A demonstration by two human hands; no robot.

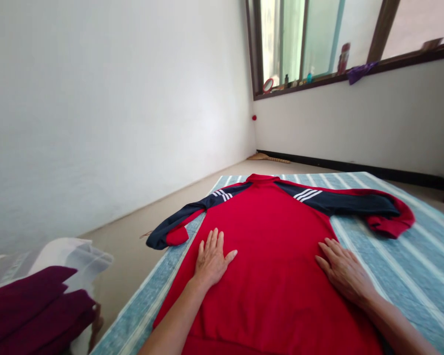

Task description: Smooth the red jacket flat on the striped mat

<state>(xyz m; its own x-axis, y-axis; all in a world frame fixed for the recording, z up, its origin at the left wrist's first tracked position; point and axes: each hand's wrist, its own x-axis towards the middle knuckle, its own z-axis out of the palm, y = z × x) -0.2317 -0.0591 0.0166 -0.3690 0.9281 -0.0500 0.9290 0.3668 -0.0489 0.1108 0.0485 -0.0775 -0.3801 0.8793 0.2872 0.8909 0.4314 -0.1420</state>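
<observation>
A red jersey (274, 246) with navy sleeves and white shoulder stripes lies spread flat across the centre of the frame on a blue-striped mat (410, 266). The left hand (211, 260) and right hand (342, 270) rest palm-down on it, fingers lightly spread. Maroon folded cloth (33, 310) sits lower left.

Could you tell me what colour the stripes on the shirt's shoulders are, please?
White stripes on the navy sleeves of the red shirt, clearest in the head view.
</observation>
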